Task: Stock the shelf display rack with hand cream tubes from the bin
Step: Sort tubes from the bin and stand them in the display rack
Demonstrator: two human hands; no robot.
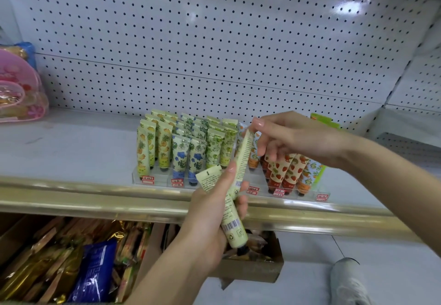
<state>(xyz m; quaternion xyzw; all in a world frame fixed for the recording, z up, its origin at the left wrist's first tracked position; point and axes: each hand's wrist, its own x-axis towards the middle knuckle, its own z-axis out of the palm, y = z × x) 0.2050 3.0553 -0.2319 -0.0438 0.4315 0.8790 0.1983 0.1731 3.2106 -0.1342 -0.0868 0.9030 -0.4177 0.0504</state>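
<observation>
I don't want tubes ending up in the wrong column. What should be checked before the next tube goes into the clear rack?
1. Right hand pinches the crimped end of one pale green plastic tube: ok.
2. Left hand holds the second pale green tube firmly: ok.
3. Pinched tube's crimp points up, like the racked tubes: ok.
4. Its pattern matches a column: cannot tell, the text side faces the camera.
5. Free front slot in the clear acrylic display rack beside the green-leaf tubes: cannot tell, partly hidden.
</observation>
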